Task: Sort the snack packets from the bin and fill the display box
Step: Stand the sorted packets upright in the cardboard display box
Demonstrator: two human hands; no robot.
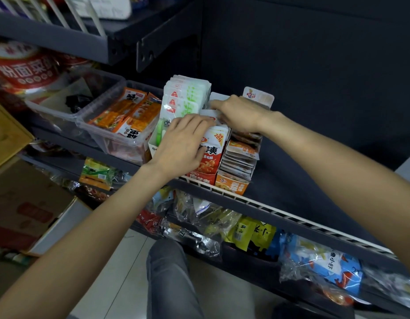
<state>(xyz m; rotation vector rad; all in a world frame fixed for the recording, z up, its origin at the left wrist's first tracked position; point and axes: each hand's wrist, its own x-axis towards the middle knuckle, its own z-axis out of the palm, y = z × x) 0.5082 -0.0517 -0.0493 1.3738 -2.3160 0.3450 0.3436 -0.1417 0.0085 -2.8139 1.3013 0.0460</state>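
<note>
The left hand point(184, 143) lies over the top of the red display box point(207, 162) on the shelf point(291, 217), fingers curled down onto the upright white-topped snack packets point(216, 137) inside it, pressing or pinching them; which of the two cannot be told. The right hand point(239, 113) sits just behind and to the right, fingertips pinching the top edge of a packet at the back of the same row. The packets stand on edge, stacked front to back, so the row's long axis runs away from the person, between the two hands. The right hand is nearer the back end, the left nearer the front. To the left stands a green-and-white packet box point(183, 100); to the right, an orange box point(240, 157). Further left, well apart from both hands, the clear plastic bin point(100, 132) holds orange packets point(128, 111).
</note>
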